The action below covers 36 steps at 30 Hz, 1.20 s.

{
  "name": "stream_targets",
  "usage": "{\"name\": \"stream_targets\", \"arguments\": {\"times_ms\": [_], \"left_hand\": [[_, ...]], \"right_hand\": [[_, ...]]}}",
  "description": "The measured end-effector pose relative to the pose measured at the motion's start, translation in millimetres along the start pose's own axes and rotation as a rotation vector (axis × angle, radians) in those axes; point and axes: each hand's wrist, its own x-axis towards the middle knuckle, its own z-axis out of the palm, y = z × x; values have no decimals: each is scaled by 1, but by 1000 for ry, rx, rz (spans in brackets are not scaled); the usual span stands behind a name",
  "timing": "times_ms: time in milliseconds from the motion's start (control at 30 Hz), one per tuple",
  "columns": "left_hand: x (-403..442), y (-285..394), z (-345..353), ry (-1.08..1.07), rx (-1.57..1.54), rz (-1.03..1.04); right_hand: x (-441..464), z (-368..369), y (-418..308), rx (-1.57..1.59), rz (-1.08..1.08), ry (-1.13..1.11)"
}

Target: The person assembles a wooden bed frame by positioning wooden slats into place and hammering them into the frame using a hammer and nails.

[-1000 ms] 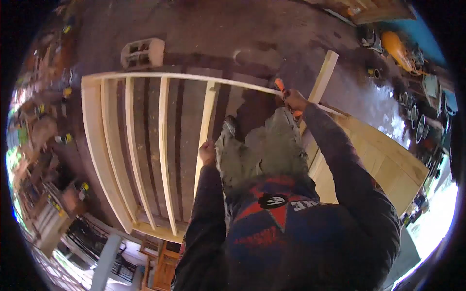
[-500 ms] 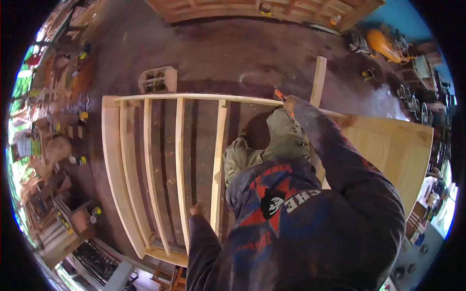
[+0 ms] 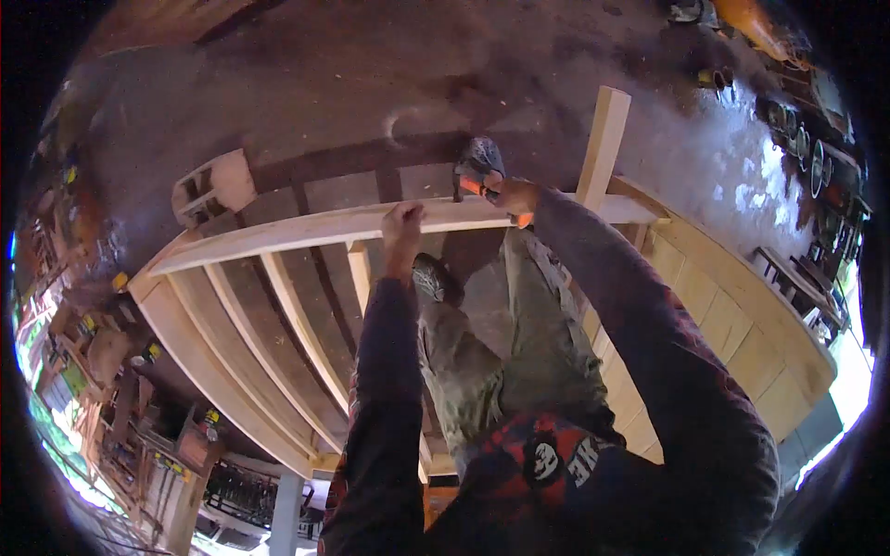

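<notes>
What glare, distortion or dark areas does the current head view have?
Head view: fisheye bowing of the long rail, black corners, blown-out daylight at the lower right edge, glare on the floor at right; sleeves dark, detail soft around both hands.

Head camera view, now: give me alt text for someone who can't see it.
A person's right hand grips an orange-and-black tool over the far rail of a slatted wooden frame, the left hand at the same rail. Legs show between the arms, and a panelled wooden piece lies to the right.
</notes>
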Motion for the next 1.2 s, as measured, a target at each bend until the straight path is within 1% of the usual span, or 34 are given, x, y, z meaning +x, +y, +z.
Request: {"name": "stream_targets", "arguments": {"times_ms": [33, 100, 133, 167, 200, 233, 267, 333, 367, 433, 467, 500, 533, 567, 600, 633, 667, 733, 767, 800, 833, 900, 933, 967, 1000, 1033, 1100, 1133, 1167, 1200], "left_hand": [[31, -15, 17, -14, 6, -27], [69, -53, 50, -270, 257, 203], [81, -66, 63, -284, 251, 182], [95, -74, 78, -302, 193, 4], [102, -83, 89, -322, 135, -184], [107, -94, 95, -343, 161, -289], [112, -104, 101, -366, 190, -394], [113, -136, 105, -409, 18, -579], [116, -142, 108, -414, 20, -594], [113, -133, 109, -408, 129, -507], [111, -131, 110, -416, 129, -519], [109, -133, 111, -387, 168, -426], [110, -132, 110, -353, 206, -328], [110, -131, 109, -353, 205, -328], [110, -128, 108, -358, 223, -280], [111, -126, 106, -364, 240, -235], [112, -126, 107, -364, 237, -237], [110, -128, 106, -366, 227, -229], [109, -129, 105, -363, 222, -236], [109, -130, 103, -383, 194, -301], [110, -130, 102, -403, 166, -362], [110, -129, 102, -399, 180, -344], [109, -131, 102, -396, 201, -327], [109, -132, 102, -392, 196, -323], [108, -140, 102, -373, 216, -256], [107, -152, 103, -354, 237, -190], [106, -168, 108, -349, 179, -204], [104, -173, 109, -349, 148, -217], [102, -179, 110, -348, 117, -229], [105, -153, 105, -371, 168, -260]], "right_hand": [[2, 9, 33, 638, -49, -118], [14, -31, 5, 188, 70, -472], [17, -32, 14, 195, 83, -493], [12, -30, 27, 347, -122, -472], [20, -14, 50, 428, -213, -468], [25, -5, 67, 509, -305, -470], [31, 5, 80, 495, -238, -447], [28, 4, 72, 349, 81, -314], [29, 1, 67, 329, 184, -242], [26, -4, 60, 426, 271, -182], [24, -8, 57, 499, 295, -172], [22, -13, 54, 638, 330, -134], [18, -28, 44, 637, 332, -135], [12, -44, 36, 563, 203, 2], [7, -62, 26, 484, 72, 137], [3, -77, 19, 481, 73, 136], [-2, -91, 12, 577, 11, 149], [-14, -120, -8, 666, -50, 153], [-21, -135, -20, 686, 33, 59], [-27, -140, -31, 703, 116, -34], [-28, -134, -35, 696, 115, -36], [-28, -111, -35, 675, -55, 98], [-29, -100, -33, 668, -56, 101], [-30, -88, -30, 606, -93, 50], [-30, -84, -30, 544, -130, -1], [-28, -86, -31, 538, -135, 1], [-27, -87, -34, 432, 27, -184], [-24, -85, -33, 430, 29, -188], [-21, -81, -32, 504, -41, -32], [-22, -77, -32, 578, -109, 124]]}}
